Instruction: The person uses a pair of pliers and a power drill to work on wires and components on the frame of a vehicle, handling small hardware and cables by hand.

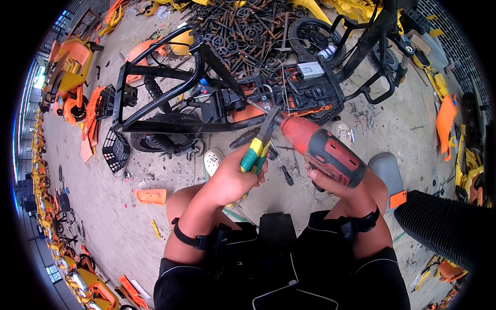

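Note:
My left hand point(232, 173) is wrapped round a pair of pliers point(253, 154) with green and yellow handles. Their jaws point up and away, against the near side of the black scooter frame point(191, 127). In my right hand point(330, 182) is a red and black impact wrench point(325, 150), gripped by its handle. Its nose points left and meets the area of the plier jaws; whether they touch, I cannot tell. The frame lies on its side, with a battery bay and wiring point(310, 93) exposed. A fastener between the tools is too small to make out.
A heap of rusty metal parts point(237, 36) lies behind the frame. On the floor are a screwdriver point(285, 174), an orange plastic piece point(151, 196) and a black basket point(115, 151). A black ribbed hose point(439, 222) stretches at the right. Yellow scooters point(72, 72) line the left.

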{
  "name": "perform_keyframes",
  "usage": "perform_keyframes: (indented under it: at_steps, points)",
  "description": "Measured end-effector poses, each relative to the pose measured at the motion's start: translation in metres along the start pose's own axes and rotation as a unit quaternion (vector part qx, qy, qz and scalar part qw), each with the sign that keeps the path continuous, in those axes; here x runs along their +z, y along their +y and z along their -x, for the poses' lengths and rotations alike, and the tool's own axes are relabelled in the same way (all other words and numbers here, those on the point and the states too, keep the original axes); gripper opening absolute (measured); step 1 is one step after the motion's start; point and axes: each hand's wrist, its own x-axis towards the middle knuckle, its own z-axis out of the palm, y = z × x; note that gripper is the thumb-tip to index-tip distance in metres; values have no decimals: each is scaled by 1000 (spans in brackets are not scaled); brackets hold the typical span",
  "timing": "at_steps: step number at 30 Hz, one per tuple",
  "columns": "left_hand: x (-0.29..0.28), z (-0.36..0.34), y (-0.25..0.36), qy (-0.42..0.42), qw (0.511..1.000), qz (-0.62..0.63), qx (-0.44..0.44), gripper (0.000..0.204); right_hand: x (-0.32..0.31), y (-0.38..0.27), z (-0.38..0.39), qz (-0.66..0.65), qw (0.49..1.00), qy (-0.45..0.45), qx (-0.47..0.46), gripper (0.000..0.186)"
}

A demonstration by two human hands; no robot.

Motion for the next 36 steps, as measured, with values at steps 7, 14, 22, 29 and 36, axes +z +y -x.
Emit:
perform_keyframes:
  at_steps: [7,14,22,29,36]
  points:
    - [-1,-2,0,-7,1000,-8,-2,48,-2,0,-2,50,998,-9,-31,57]
    - [-1,-1,0,-8,1000,1,-3,47,-3,3,-5,94,992,-10,-85,55]
    - [-1,-1,0,-5,1000,-4,0,46,1,-4,-3,7,1000,-13,-20,52]
    - [0,-3,-2,-1,1000,-1,3,47,1,-7,-3,-35,999,-32,-8,45]
    - [0,-4,-3,-2,1000,-4,6,47,-1,-6,-4,13,999,-33,-39,46]
